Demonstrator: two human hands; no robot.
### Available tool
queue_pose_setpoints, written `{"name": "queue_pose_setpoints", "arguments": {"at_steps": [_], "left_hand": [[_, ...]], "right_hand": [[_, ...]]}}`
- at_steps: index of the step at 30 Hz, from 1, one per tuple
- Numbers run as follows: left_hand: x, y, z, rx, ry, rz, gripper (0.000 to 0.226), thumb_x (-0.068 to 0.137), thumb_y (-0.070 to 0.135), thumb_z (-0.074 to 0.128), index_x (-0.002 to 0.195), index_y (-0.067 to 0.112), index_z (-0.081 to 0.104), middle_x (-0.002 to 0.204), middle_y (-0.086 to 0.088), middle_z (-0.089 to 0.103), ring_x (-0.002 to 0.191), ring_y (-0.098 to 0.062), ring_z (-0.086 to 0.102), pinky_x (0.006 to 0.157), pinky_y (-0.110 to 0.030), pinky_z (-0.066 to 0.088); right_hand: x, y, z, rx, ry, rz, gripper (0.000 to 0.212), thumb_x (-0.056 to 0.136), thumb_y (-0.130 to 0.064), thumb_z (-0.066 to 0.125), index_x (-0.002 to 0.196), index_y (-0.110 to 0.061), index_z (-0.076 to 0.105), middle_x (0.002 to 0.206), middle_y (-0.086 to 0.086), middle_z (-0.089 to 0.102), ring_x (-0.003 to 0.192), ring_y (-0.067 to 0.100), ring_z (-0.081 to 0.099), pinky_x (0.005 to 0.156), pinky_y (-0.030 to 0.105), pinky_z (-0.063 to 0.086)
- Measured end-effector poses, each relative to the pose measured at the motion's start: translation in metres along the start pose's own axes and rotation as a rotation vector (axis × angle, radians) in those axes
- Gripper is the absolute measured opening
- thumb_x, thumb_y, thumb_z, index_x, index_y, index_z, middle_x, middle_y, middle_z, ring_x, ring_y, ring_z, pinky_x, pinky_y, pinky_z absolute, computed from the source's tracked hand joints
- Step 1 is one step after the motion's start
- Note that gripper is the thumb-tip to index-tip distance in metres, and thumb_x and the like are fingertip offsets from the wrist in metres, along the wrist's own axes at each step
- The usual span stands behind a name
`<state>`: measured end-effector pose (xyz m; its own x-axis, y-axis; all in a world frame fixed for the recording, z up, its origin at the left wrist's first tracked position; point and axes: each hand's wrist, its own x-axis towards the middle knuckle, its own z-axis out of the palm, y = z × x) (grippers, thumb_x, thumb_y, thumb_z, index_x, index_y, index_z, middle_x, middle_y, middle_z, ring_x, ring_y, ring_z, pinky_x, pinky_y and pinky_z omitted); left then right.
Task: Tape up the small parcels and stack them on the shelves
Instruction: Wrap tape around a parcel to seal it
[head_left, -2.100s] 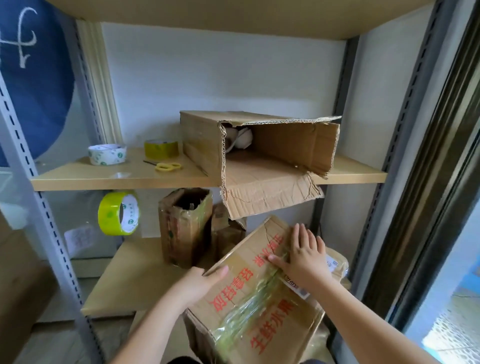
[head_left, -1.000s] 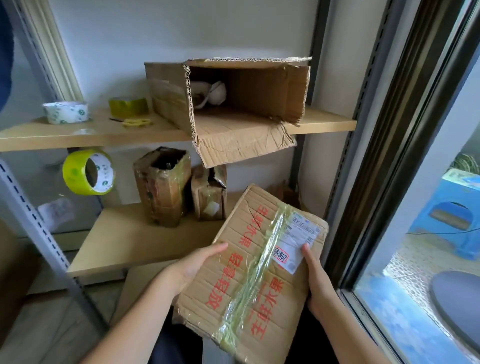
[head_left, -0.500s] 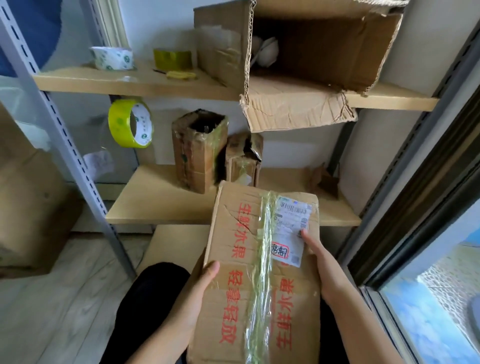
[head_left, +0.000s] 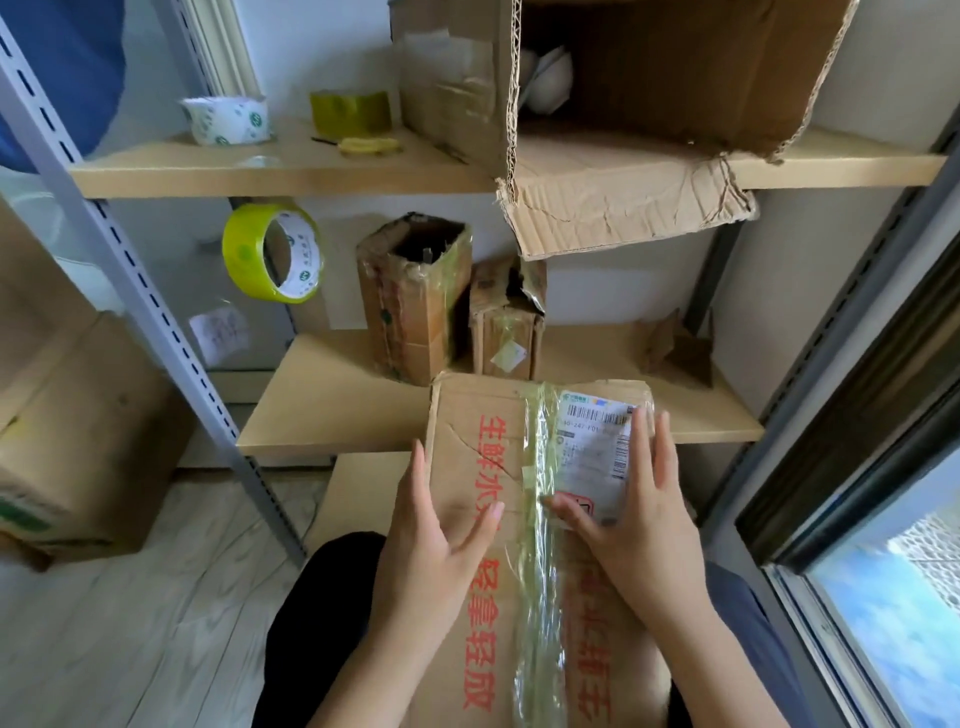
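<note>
The flat brown cardboard parcel with red printed characters lies on the person's lap, its far edge just in front of the lower wooden shelf. A strip of clear yellowish tape runs down its middle, and a white shipping label sits to the right of it. The left hand rests on the parcel's left side with fingers straight and spread; the right hand lies flat over the label, fingers straight, thumb touching the tape.

The step looks like smoothing the seam. To do it well, press along the tape from the near end to the far one, rubbing down the wrinkled stretches, and keep the other palm steadying the box so it does not slide off the lap. If the ends lift, the yellow-green roll of tape that appears to hang from the grey upright is near.

The large open carton lying on its side on the upper shelf holds something white at the back; what it is cannot be told. The upright taped small box is open at the top, its inside dark. The smaller torn box stands just beside it.
</note>
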<state>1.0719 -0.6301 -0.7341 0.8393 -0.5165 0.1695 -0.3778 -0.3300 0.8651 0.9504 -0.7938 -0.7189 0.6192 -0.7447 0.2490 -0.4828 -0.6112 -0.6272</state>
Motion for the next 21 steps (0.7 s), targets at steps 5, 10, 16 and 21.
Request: {"name": "queue_pose_setpoints", "arguments": {"at_steps": [5,10,16,21], "left_hand": [[0.020,0.023,0.022,0.187,0.141,0.066,0.121,0.067,0.088,0.051,0.155,0.038,-0.015,0.161,-0.001,0.024,0.144,-0.023,0.033,0.104,-0.040,0.044],[0.024,0.026,0.031,0.545,0.240,-0.029,0.128,0.066,0.079,0.065,0.159,0.017,0.005,0.111,-0.006,0.050,0.094,-0.026,0.060,0.057,-0.035,0.052],[0.071,0.041,0.033,0.463,0.233,0.057,0.133,0.066,0.083,0.061,0.157,0.025,-0.016,0.143,-0.013,0.037,0.119,-0.030,0.051,0.082,-0.040,0.054],[0.082,0.038,0.039,0.669,0.336,0.215,0.083,0.074,0.081,0.054,0.145,0.039,0.043,0.145,-0.013,0.037,0.116,-0.033,0.052,0.083,-0.043,0.054]], "right_hand": [[-0.006,-0.019,0.020,-0.264,0.072,0.076,0.134,0.062,-0.088,0.054,0.159,-0.015,-0.004,0.161,0.027,0.004,0.133,0.051,0.037,0.101,0.055,0.042],[-0.004,-0.031,0.033,-0.313,0.162,0.205,0.133,0.058,-0.078,0.072,0.159,-0.016,0.011,0.153,0.026,0.025,0.112,0.047,0.048,0.089,0.050,0.044],[0.005,-0.022,0.025,-0.233,0.200,0.144,0.137,0.052,-0.083,0.068,0.159,-0.024,0.006,0.148,0.022,0.030,0.122,0.044,0.044,0.095,0.051,0.043],[0.018,-0.018,0.029,-0.304,0.246,0.036,0.134,0.054,-0.081,0.070,0.159,-0.023,0.011,0.164,0.019,0.003,0.150,0.042,0.010,0.114,0.056,0.026]]}}
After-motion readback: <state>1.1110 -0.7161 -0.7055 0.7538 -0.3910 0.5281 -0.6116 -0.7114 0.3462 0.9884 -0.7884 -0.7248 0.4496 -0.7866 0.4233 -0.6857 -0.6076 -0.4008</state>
